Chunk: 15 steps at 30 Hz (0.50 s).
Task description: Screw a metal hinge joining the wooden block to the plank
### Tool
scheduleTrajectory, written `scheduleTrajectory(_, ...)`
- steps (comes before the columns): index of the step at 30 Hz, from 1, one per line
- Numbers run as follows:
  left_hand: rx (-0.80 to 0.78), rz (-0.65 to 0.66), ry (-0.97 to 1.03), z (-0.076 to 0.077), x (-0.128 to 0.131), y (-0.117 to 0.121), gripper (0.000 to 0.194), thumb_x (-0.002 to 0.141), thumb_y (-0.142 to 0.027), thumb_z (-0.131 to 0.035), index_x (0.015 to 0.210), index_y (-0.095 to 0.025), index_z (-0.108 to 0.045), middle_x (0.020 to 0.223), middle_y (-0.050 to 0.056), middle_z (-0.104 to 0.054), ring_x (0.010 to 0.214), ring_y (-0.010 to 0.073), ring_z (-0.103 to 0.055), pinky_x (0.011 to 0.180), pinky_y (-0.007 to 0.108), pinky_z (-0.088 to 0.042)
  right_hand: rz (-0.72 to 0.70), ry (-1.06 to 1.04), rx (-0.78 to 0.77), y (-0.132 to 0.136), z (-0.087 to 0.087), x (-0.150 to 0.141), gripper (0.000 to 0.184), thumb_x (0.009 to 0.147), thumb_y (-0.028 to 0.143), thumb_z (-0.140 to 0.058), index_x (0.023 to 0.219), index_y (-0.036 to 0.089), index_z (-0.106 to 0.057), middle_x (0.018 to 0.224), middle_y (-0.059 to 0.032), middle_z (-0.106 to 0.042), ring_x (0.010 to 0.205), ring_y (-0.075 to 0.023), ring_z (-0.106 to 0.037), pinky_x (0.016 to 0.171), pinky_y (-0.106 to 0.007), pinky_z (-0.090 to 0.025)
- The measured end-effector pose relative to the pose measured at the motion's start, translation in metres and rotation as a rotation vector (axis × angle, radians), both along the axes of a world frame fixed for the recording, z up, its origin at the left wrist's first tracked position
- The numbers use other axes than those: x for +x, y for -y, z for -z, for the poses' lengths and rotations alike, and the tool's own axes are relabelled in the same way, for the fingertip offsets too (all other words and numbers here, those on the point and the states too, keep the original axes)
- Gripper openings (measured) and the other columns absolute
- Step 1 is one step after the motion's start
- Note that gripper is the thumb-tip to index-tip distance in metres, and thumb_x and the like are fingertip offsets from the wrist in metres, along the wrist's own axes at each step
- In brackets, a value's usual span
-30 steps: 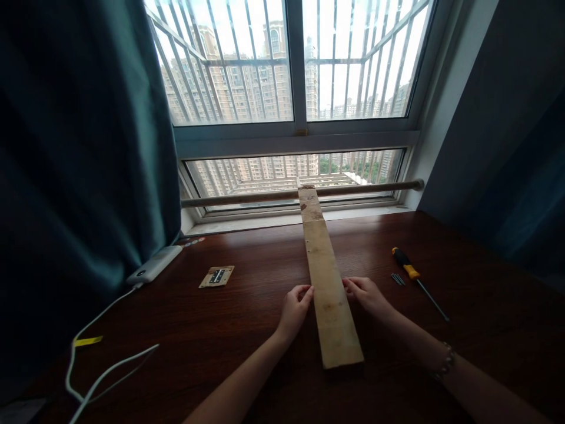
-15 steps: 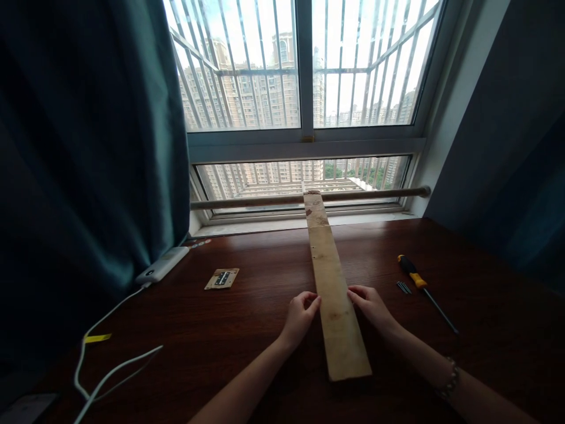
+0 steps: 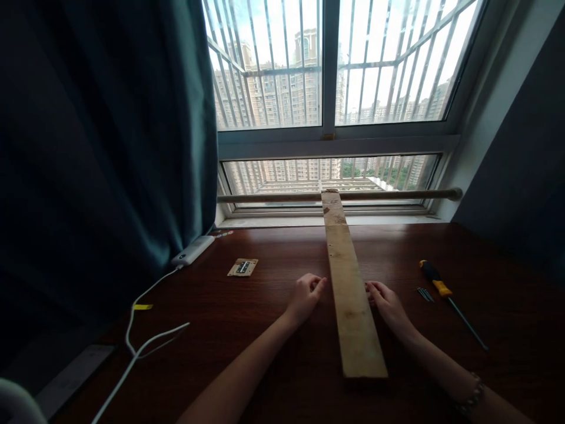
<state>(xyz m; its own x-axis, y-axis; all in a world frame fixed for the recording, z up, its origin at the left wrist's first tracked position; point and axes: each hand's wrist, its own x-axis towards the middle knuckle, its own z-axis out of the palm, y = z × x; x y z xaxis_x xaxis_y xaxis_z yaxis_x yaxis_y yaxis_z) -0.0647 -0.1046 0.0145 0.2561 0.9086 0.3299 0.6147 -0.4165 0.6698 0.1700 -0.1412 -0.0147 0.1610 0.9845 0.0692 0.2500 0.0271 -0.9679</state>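
A long, pale wooden board (image 3: 353, 294) lies lengthwise in front of me, its far end up by the rail at the window. Just left of its edge is my left hand (image 3: 305, 294), fingers curled in and thumb close to the index finger, with a narrow gap to the wood. On the opposite side my right hand (image 3: 389, 306) has its fingers bent together, tips right up at the board's edge. Whether they touch it I cannot tell. Neither hand shows anything held. To the right lie several screws (image 3: 425, 294) and a yellow-and-black screwdriver (image 3: 441, 288).
A small packet (image 3: 243, 267) with a dark strip lies on the brown table (image 3: 273, 247), left of the board. Farther left are a white power strip (image 3: 193, 251), its cable (image 3: 132, 330) and a dark curtain (image 3: 176, 118). A rail (image 3: 397, 195) crosses before the barred window.
My view has turned left, so everything sits farther right. The left hand has let go of the board's edge and drawn slightly away; the right hand's grip has loosened. The board lies as before.
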Motion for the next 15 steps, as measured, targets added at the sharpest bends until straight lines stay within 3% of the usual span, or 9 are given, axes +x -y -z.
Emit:
scheduleTrajectory(3,0.216,-0.219,-0.168,-0.005,-0.035,-0.025,0.029,0.084,-0.038,-0.042,0.088,-0.016,-0.062,0.09,0.008,-0.062,0.088,0.0209,-0.054,0.081,0.034,-0.041,0.078,0.002,-0.012,-0.004,0.008,0.005,0.043,0.078,0.055,-0.046,0.092,0.015,-0.057,0.087,-0.0085,-0.065,0.068,-0.0196,-0.061,0.058,-0.03,-0.047)
scheduleTrajectory(6,0.286,-0.406,-0.324,0.002,-0.083,-0.049,0.027,0.081,-0.033,-0.046,0.097,-0.014,-0.059,0.099,0.011,-0.059,0.099,0.0243,-0.05,0.089,0.037,-0.039,0.075,-0.001,-0.014,-0.003,0.006,0.003,0.044,0.075,0.054,-0.052,0.099,0.016,-0.056,0.091,-0.0084,-0.065,0.072,-0.0208,-0.062,0.061,-0.031,-0.048)
scheduleTrajectory(9,0.28,-0.573,-0.431,0.016,-0.131,-0.062,0.038,0.077,-0.033,-0.052,0.107,-0.011,-0.054,0.115,0.016,-0.052,0.116,0.0293,-0.04,0.1,0.042,-0.03,0.026,-0.092,-0.048,0.003,-0.001,-0.004,0.043,0.071,0.047,-0.062,0.1,0.017,-0.058,0.093,-0.0079,-0.067,0.086,-0.0237,-0.062,0.071,-0.031,-0.049)
scheduleTrajectory(11,0.222,-0.7,-0.447,0.026,-0.156,-0.065,0.048,0.074,-0.036,-0.054,0.113,-0.008,-0.049,0.122,0.019,-0.046,0.122,0.0325,-0.033,0.101,0.044,-0.028,-0.024,-0.261,-0.117,0.007,-0.003,-0.009,0.037,0.071,0.044,-0.064,0.097,0.017,-0.061,0.093,-0.007,-0.068,0.09,-0.0241,-0.062,0.074,-0.03,-0.049)
scheduleTrajectory(15,0.122,-0.811,-0.418,0.038,-0.179,-0.065,0.05,0.071,-0.041,-0.057,0.109,-0.01,-0.049,0.114,0.019,-0.051,0.114,0.032,-0.042,0.095,0.043,-0.033,-0.101,-0.649,-0.265,0.01,0.0,-0.012,0.034,0.067,0.033,-0.071,0.097,0.02,-0.06,0.085,-0.003,-0.071,0.077,-0.0205,-0.066,0.063,-0.027,-0.052)
